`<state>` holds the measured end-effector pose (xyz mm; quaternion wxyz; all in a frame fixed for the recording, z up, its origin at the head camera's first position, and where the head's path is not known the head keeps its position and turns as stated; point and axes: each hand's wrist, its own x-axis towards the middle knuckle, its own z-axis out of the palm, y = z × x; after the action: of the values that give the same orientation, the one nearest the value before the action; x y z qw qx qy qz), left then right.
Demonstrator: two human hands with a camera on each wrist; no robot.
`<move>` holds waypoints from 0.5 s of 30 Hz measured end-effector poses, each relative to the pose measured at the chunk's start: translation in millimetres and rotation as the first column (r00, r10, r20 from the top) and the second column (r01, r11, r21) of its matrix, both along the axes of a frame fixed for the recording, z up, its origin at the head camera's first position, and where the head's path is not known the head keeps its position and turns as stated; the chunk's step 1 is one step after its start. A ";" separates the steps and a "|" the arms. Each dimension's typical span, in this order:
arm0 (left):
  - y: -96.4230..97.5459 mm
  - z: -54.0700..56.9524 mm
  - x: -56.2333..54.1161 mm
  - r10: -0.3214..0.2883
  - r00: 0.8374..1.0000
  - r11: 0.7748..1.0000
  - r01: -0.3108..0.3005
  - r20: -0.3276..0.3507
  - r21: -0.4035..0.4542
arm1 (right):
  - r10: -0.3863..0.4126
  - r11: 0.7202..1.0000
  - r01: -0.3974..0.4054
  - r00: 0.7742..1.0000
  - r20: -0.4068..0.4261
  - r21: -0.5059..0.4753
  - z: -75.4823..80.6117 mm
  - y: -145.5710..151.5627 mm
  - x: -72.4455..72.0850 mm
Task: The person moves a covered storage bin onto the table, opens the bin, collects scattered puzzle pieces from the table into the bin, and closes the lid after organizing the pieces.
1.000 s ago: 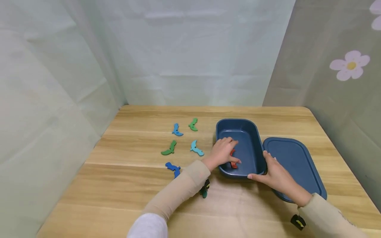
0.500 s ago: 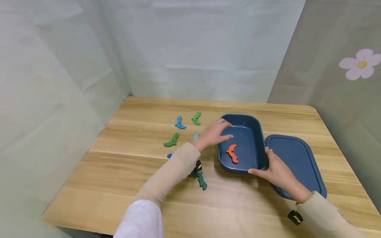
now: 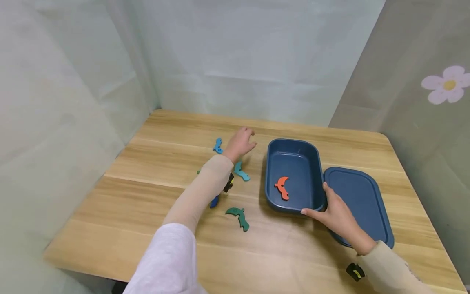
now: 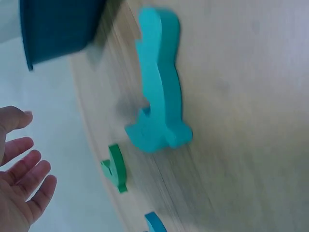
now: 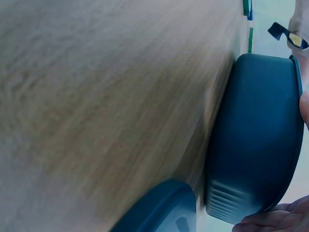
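A small orange notched, curved piece (image 3: 282,188) lies inside the dark blue box (image 3: 293,171). At the box's near right corner my right hand (image 3: 339,216) grips it, thumb at the front rim and fingers along the right side. My left hand (image 3: 238,143), fingers spread and holding nothing, hovers over the far part of the table. Beneath it in the left wrist view are a green piece (image 4: 116,169) and a turquoise piece (image 4: 164,87); the head view hides the green one behind the hand. A blue piece (image 3: 218,145) lies left of that hand.
The blue lid (image 3: 361,204) lies flat on the table, right of the box. A dark green piece (image 3: 239,217) rests nearer the front. Under the left forearm, a dark blue piece (image 3: 214,201) is partly hidden. A pale curtain (image 3: 238,61) hangs behind the table.
My left hand has left the orange piece in the box and moved out over the rim, left and farther back over the table. The right hand keeps its grip on the box.
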<state>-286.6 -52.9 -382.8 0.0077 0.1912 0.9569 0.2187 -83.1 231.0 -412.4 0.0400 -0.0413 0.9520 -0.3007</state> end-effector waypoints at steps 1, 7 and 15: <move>-0.8 -1.3 -1.6 0.007 1.000 1.000 -0.007 0.006 -0.011 | -0.004 1.000 0.004 1.000 -0.002 -0.001 -0.8 -0.2 2.2; -8.4 -12.9 -8.1 0.091 0.995 0.992 -0.087 0.036 -0.095 | -0.015 1.000 0.015 1.000 -0.026 -0.004 -5.8 -4.9 9.6; -25.9 -56.1 0.8 0.209 0.970 0.970 -0.190 0.123 -0.148 | -0.026 1.000 0.026 1.000 -0.002 -0.015 -22.0 -14.3 24.5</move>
<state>-285.8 -78.8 -438.9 0.0648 0.0773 0.9810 0.1655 -58.6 216.7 -434.4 0.0347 -0.0297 0.9501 -0.3084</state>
